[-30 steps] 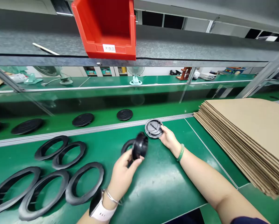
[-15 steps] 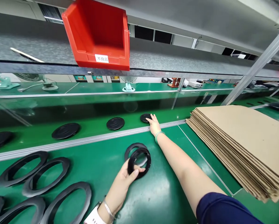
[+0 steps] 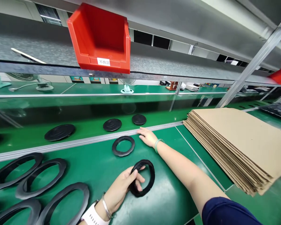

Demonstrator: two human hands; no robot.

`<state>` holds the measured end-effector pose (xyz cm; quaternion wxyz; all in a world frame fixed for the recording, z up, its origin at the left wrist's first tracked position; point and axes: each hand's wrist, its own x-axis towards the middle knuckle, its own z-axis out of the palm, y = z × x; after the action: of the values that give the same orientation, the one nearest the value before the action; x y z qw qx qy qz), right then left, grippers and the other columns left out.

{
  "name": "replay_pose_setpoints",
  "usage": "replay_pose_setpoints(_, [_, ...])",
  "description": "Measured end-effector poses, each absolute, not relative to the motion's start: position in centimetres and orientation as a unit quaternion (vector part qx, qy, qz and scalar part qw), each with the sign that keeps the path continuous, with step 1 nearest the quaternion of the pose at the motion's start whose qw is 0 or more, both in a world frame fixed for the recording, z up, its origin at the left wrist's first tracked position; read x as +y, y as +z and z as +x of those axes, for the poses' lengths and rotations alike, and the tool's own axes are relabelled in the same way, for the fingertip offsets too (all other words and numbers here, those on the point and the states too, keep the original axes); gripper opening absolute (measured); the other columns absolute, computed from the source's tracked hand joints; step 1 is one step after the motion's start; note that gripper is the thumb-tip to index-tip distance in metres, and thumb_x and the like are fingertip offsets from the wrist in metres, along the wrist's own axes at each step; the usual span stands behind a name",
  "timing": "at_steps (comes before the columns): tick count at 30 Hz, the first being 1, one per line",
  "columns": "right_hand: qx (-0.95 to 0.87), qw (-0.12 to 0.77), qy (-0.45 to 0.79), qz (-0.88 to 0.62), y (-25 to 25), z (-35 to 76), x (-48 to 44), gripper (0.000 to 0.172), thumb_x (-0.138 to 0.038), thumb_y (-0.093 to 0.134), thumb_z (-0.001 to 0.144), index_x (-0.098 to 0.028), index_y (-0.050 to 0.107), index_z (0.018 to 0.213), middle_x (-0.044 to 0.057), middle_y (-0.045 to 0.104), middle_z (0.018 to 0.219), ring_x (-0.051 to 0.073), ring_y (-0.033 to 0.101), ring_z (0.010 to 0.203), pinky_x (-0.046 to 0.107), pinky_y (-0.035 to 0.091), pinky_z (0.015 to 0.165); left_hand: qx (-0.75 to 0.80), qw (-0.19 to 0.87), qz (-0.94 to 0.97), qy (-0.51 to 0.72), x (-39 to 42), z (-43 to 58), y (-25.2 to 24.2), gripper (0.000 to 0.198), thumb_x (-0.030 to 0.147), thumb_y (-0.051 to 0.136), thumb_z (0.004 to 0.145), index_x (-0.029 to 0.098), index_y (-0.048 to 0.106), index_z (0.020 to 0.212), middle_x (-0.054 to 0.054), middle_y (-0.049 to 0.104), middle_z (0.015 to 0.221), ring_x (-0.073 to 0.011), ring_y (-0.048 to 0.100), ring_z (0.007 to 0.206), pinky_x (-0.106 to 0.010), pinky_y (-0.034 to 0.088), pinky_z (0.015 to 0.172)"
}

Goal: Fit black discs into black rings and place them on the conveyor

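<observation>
My left hand (image 3: 123,186) grips a black ring (image 3: 152,179) by its left side, thumb on top and fingers through the opening; it looks like several thin rings held together. My right hand (image 3: 148,137) holds nothing, its fingers apart beside the metal rail (image 3: 168,125). Just beyond its fingertips a black disc (image 3: 139,119) lies flat on the green belt. Left of that hand, a single black ring (image 3: 114,149) rests on the green table. More black discs (image 3: 112,124) are spaced out along the belt to the left.
Several larger black rings (image 3: 85,197) lie at the table's left, some overlapping. A tall stack of cardboard sheets (image 3: 239,140) stands at right. Overhead, a red bin (image 3: 105,40) with a white label sits on a metal shelf (image 3: 166,59). A slanted metal post (image 3: 248,68) rises behind the cardboard.
My right hand has let go of the disc and drawn back to the rail. My left hand has moved slightly down and right with its ring, apart from the ring on the table.
</observation>
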<state>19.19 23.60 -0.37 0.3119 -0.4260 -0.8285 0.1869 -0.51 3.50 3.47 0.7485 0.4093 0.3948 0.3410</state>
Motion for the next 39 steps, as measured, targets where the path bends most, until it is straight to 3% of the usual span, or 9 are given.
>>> replay_pose_setpoints(3, [-0.864, 0.277, 0.237, -0.346, -0.3, 17.4, 20.7, 0.034, -0.017, 0.057, 0.09, -0.027, 0.071, 0.119, 0.0, 0.067, 0.128, 0.019, 0.046, 0.138, 0.039, 0.031, 0.119, 0.356, 0.763, 0.421, 0.338, 3.6, -0.8, 3.0, 0.044, 0.04, 0.081, 0.074, 0.018, 0.067, 0.109, -0.007, 0.075, 0.096, -0.021, 0.07, 0.089, -0.032, 0.049, 0.084])
replay_pose_setpoints(6, [-0.802, 0.317, 0.411, -0.296, -0.3, 16.7, 18.6, 0.024, -0.028, 0.061, 0.09, -0.025, 0.075, 0.11, 0.004, 0.07, 0.124, 0.022, 0.045, 0.139, 0.041, 0.028, 0.12, 0.326, 0.775, 0.415, 0.347, 3.6, -1.0, 2.8, 0.071, 0.027, 0.089, 0.064, 0.024, 0.057, 0.127, -0.007, 0.073, 0.111, -0.0274, 0.068, 0.106, -0.041, 0.047, 0.098])
replay_pose_setpoints(9, [-0.692, 0.381, 0.536, -0.298, -0.1, 17.4, 16.9, 0.043, -0.049, 0.061, 0.09, -0.019, 0.07, 0.118, 0.01, 0.07, 0.123, 0.026, 0.059, 0.124, 0.043, 0.039, 0.111, 0.337, 0.763, 0.411, 0.368, 3.7, -1.2, 3.2, 0.07, 0.029, 0.084, 0.072, 0.025, 0.052, 0.133, -0.008, 0.072, 0.11, -0.0264, 0.069, 0.104, -0.04, 0.049, 0.095])
replay_pose_setpoints(11, [-0.629, 0.408, 0.583, -0.314, 0.1, 18.3, 15.6, 0.057, -0.06, 0.051, 0.092, -0.015, 0.066, 0.123, 0.013, 0.072, 0.113, 0.023, 0.068, 0.101, 0.04, 0.05, 0.094, 0.352, 0.755, 0.402, 0.38, 3.9, -1.3, 3.7, 0.061, 0.032, 0.08, 0.077, 0.024, 0.054, 0.132, -0.008, 0.071, 0.111, -0.024, 0.07, 0.099, -0.036, 0.052, 0.089])
replay_pose_setpoints(14, [-0.555, 0.419, 0.644, -0.32, 0.7, 19.6, 13.6, 0.067, -0.068, 0.043, 0.093, -0.012, 0.068, 0.118, 0.01, 0.072, 0.09, 0.016, 0.064, 0.073, 0.029, 0.05, 0.07, 0.367, 0.744, 0.39, 0.4, 4.3, -1.5, 4.0, 0.05, 0.035, 0.075, 0.082, 0.022, 0.059, 0.127, -0.009, 0.071, 0.113, -0.0197, 0.07, 0.091, -0.032, 0.055, 0.082])
replay_pose_setpoints(19, [-0.563, 0.417, 0.649, -0.298, 1.4, 19.9, 11.8, 0.05, -0.052, 0.066, 0.087, -0.013, 0.069, 0.118, 0.001, 0.065, 0.066, 0.011, 0.052, 0.059, 0.023, 0.035, 0.058, 0.385, 0.727, 0.377, 0.425, 4.9, -1.6, 3.5, 0.041, 0.039, 0.068, 0.088, 0.02, 0.063, 0.123, -0.01, 0.071, 0.118, -0.0176, 0.069, 0.088, -0.031, 0.056, 0.082])
replay_pose_setpoints(29, [-0.58, 0.343, 0.659, -0.335, 1.8, 20.0, 12.4, 0.044, -0.051, 0.069, 0.083, -0.013, 0.066, 0.103, -0.001, 0.066, 0.066, 0.006, 0.044, 0.047, 0.019, 0.028, 0.043, 0.414, 0.702, 0.332, 0.476, 5.1, -1.4, 3.1, 0.036, 0.041, 0.067, 0.088, 0.02, 0.065, 0.118, -0.009, 0.073, 0.118, -0.0149, 0.07, 0.082, -0.026, 0.057, 0.075])
replay_pose_setpoints(34, [-0.603, 0.313, 0.655, -0.33, 2.0, 19.5, 11.9, 0.041, -0.05, 0.07, 0.082, -0.016, 0.059, 0.103, -0.003, 0.066, 0.07, 0.005, 0.048, 0.04, 0.017, 0.038, 0.039, 0.406, 0.715, 0.269, 0.502, 5.1, -1.4, 3.3, 0.036, 0.044, 0.062, 0.091, 0.022, 0.061, 0.12, -0.011, 0.07, 0.127, -0.0241, 0.071, 0.106, -0.039, 0.054, 0.096])
replay_pose_setpoints(39, [-0.558, 0.383, 0.657, -0.333, 1.5, 18.7, 12.0, 0.047, -0.056, 0.07, 0.081, -0.018, 0.051, 0.101, -0.003, 0.067, 0.072, 0.01, 0.059, 0.043, 0.019, 0.047, 0.039, 0.414, 0.713, 0.322, 0.465, 4.9, -1.3, 3.7, 0.047, 0.045, 0.066, 0.088, 0.022, 0.057, 0.129, -0.012, 0.064, 0.138, -0.0294, 0.058, 0.128, -0.045, 0.046, 0.109])
